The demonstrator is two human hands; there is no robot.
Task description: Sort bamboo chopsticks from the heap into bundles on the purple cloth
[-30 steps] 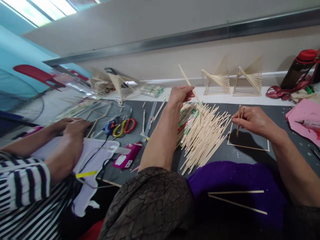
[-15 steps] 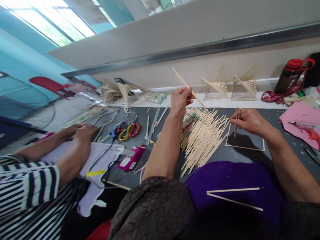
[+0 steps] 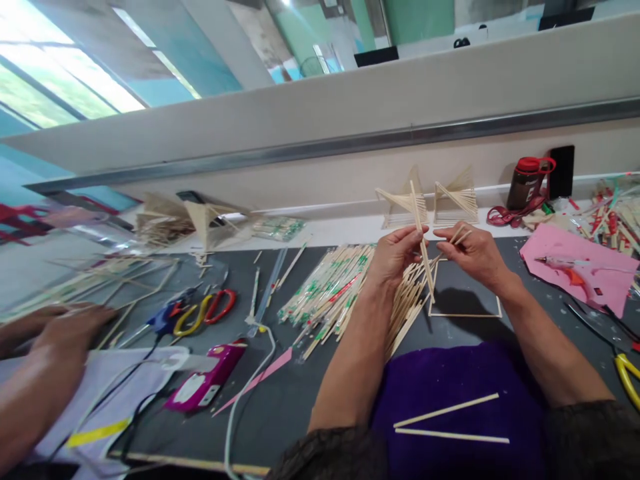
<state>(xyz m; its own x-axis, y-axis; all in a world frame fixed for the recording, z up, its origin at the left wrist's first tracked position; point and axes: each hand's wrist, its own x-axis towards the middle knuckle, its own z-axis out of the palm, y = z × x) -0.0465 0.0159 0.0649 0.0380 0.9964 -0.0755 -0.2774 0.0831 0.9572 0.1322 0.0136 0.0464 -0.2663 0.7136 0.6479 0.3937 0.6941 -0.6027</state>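
Observation:
My left hand (image 3: pixel 397 253) pinches light wooden sticks (image 3: pixel 421 233) that stand nearly upright above the pile. Close beside it, my right hand (image 3: pixel 470 253) holds short sticks (image 3: pixel 460 235) between its fingers. Under my right hand a thin stick frame (image 3: pixel 465 315) lies on the dark table. Loose sticks (image 3: pixel 407 313) are heaped beneath my left hand and forearm. On the purple cloth (image 3: pixel 450 380) two sticks (image 3: pixel 453 436) form a narrow V. Two string-like stick models (image 3: pixel 406 208) stand against the wall.
Wrapped stick bundles (image 3: pixel 325 287), scissors (image 3: pixel 220 307), a magenta box (image 3: pixel 207 377) and a white cable lie left. At right are a glue gun (image 3: pixel 575 270) on pink paper, a bottle (image 3: pixel 525 183) and yellow-handled pliers (image 3: pixel 627 380). Another person's hands (image 3: pixel 65 333) work at far left.
My view has turned to the right. My left hand has come down beside my right hand with its sticks, now held more upright. My right hand has lifted its sticks and tilted them.

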